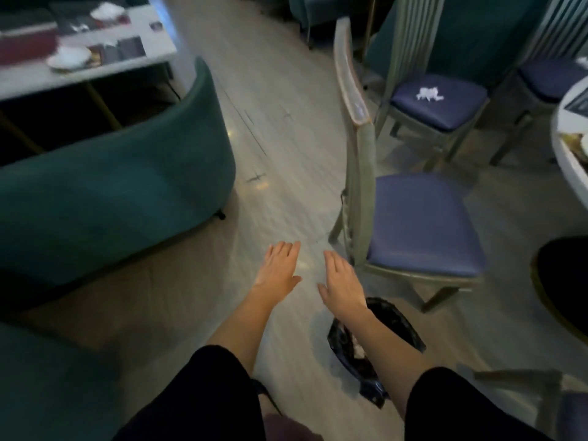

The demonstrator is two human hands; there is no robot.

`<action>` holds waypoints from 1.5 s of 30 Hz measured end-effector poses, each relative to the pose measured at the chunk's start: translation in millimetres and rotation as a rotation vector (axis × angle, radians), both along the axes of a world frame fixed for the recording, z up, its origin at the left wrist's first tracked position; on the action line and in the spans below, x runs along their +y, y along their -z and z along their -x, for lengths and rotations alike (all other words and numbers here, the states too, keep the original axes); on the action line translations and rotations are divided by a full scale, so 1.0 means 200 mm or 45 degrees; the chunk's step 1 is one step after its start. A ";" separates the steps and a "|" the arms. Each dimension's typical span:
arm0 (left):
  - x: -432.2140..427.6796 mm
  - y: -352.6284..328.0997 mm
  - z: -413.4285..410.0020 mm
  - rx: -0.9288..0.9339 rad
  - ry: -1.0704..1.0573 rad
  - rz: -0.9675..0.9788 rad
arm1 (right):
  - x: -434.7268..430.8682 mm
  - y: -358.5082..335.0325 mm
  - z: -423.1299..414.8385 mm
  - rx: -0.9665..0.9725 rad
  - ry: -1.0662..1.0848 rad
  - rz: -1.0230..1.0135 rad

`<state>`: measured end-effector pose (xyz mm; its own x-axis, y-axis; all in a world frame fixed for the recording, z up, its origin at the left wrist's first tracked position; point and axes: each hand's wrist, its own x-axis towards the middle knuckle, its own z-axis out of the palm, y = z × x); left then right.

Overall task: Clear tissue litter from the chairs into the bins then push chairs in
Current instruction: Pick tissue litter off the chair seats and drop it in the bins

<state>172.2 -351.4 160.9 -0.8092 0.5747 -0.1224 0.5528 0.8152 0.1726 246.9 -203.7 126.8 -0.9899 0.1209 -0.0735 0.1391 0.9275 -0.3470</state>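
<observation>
Teal sofa (111, 186) seen well left of near chair (420, 224). Left hand (278, 268) held out over floor, left of near chair's backrest; fingers straight, nothing gripped. Right hand (342, 281) held alongside, just beside near chair's back leg; fingers straight and together, nothing gripped; contact with chair cannot be told. Black-lined bin (401, 326) set on floor on viewer's side of near chair, partly hidden by right forearm. Crumpled tissue (429, 93) seen on blue seat of far chair (451, 113), beyond near chair.

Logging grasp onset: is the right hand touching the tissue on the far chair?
Apart. The head view shows the right hand open beside the near chair, the tissue well beyond it.
</observation>
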 end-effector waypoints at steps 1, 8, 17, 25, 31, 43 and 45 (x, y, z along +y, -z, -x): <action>-0.06 -0.03 0.10 0.015 0.006 -0.005 | -0.05 -0.03 0.12 0.017 0.019 0.002; -0.30 -0.17 0.72 0.113 0.032 -0.010 | -0.30 -0.17 0.78 0.087 0.149 -0.052; -0.21 -0.14 1.36 0.023 0.130 -0.163 | -0.12 -0.18 1.37 0.032 0.350 0.016; 0.08 -0.38 2.36 0.115 0.131 -0.265 | 0.18 -0.43 2.37 0.265 0.503 0.061; 0.43 -0.53 2.90 0.159 0.223 -0.265 | 0.40 -0.60 2.84 0.331 0.633 0.066; 1.46 -0.61 3.71 0.065 0.718 -0.385 | 1.10 -0.63 3.46 0.388 1.180 -0.003; 1.56 -0.61 3.81 0.093 0.799 -0.371 | 1.18 -0.63 3.52 0.389 1.240 -0.039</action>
<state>-589.9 -39.1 283.3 -0.3134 0.9377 0.1501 0.9229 0.2635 0.2807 -456.3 32.9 252.5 -0.4362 0.8812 0.1822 0.7475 0.4676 -0.4718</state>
